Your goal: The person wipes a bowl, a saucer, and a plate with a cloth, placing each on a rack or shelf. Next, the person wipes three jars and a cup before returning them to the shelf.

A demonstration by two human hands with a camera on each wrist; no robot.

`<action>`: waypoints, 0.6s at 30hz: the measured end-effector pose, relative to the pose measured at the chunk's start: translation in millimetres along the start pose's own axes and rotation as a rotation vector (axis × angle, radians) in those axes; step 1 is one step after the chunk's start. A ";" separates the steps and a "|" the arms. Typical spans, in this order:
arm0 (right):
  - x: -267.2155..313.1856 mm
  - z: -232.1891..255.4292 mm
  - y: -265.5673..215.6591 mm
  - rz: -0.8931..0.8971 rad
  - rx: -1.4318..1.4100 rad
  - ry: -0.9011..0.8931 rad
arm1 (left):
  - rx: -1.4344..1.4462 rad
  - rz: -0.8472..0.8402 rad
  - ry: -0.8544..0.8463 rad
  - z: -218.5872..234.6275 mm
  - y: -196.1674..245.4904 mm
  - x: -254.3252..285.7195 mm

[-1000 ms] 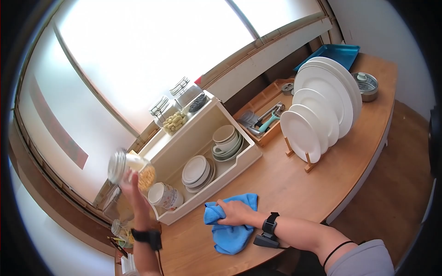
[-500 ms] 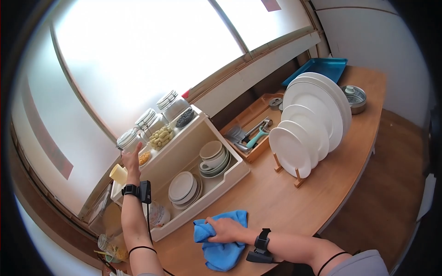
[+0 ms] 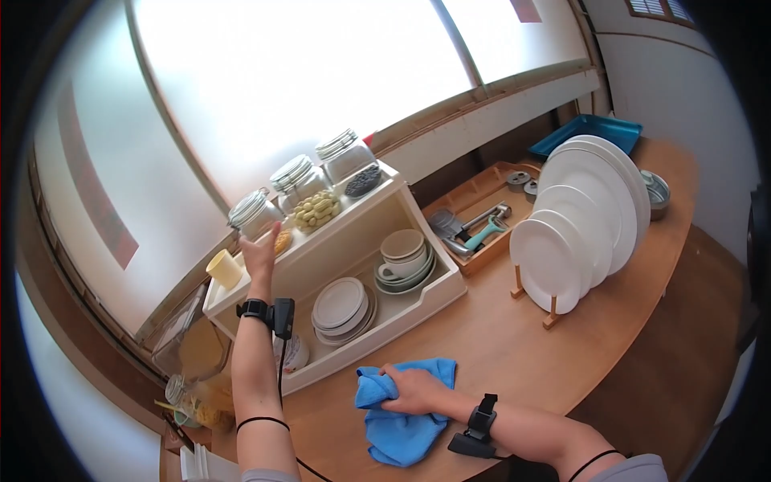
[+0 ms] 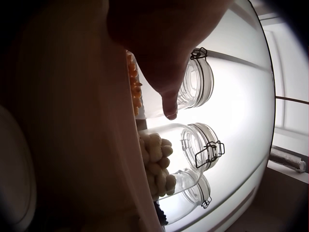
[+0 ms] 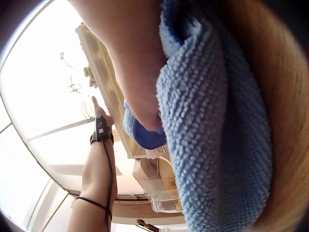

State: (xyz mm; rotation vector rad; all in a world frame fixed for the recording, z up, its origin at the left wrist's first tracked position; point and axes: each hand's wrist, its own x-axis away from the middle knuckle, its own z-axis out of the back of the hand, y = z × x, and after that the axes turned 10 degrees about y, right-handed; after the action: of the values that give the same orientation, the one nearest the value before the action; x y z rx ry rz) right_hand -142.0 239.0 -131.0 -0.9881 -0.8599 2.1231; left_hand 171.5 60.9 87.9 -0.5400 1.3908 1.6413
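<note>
My left hand holds a clip-lid glass jar with orange-yellow kernels in it, at the left part of the shelf's upper level. The thumb points up along the jar's side, and the other fingers are hidden behind the hand. Beside that jar stands a glass jar of pale nuts; farther right is a jar with small dark contents. My right hand grips a bunched blue cloth on the wooden table, the thumb side over its folds.
A yellow cup lies near the left end of the cream shelf. Stacked plates and cups fill its lower level. Right of it are a wooden utensil tray, white plates in a rack and a blue tray.
My left hand has brought the kernel jar from the air left of the shelf onto its top, beside the nut jar. My right hand keeps its grip on the cloth.
</note>
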 end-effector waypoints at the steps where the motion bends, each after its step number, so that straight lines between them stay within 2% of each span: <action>1: 0.7 0.5 -1.0 0.011 0.005 -0.011 | -0.003 0.008 0.014 6.4 1.6 10.5; 3: 0.3 5.5 -5.4 -0.007 0.021 -0.025 | -0.207 -0.137 -0.004 27.1 15.8 35.0; 4: 0.2 5.2 -5.0 -0.003 0.020 -0.025 | -0.208 -0.138 0.000 31.2 3.6 37.8; 6: 0.3 1.8 -2.1 0.008 0.021 -0.009 | -0.040 -0.279 0.035 40.3 -24.5 41.0; 7: 0.4 1.0 -2.5 0.006 0.017 -0.009 | -0.042 -0.281 0.031 49.3 -33.4 38.7; 9: 0.1 1.6 -3.0 -0.025 0.052 -0.021 | 0.068 -0.105 0.074 76.6 -35.1 36.6; 10: -0.2 2.1 -3.4 -0.028 0.051 -0.024 | 0.065 -0.101 0.071 83.5 -43.0 28.9; 12: -0.3 2.9 -4.1 -0.034 0.048 -0.016 | -0.099 -0.276 0.352 96.3 -61.7 8.0; 16: -1.0 0.0 1.8 0.002 0.014 0.030 | -0.279 -0.171 0.391 99.7 -85.0 -31.2; 18: -1.8 -3.2 4.0 -0.009 0.017 0.017 | -0.279 -0.008 0.266 90.8 -99.2 -47.7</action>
State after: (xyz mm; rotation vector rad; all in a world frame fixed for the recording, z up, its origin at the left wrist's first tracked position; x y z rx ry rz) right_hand -139.6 236.2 -135.0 -0.9906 -0.8347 2.1086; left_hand 297.7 126.9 96.0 -0.9536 1.3493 1.8187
